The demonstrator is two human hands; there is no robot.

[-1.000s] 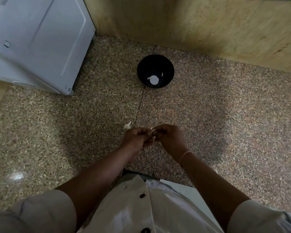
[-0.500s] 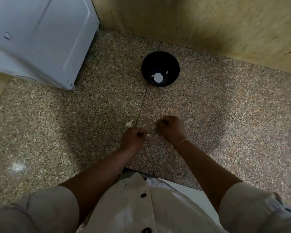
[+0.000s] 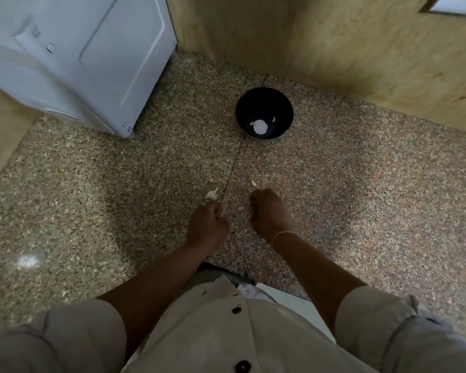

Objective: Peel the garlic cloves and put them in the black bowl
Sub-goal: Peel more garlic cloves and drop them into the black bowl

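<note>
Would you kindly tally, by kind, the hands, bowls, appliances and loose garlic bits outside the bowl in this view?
Hands: 2, left hand and right hand
Black bowl: 1
White appliance: 1
Loose garlic bits outside the bowl: 3
Total: 7

Bowl black, white patch inside. Floor speckled brown, beige, pinkish. Wall tan wood-grain. Appliance white-grey. Garlic pieces pale cream. Shirt beige, buttons black.
</note>
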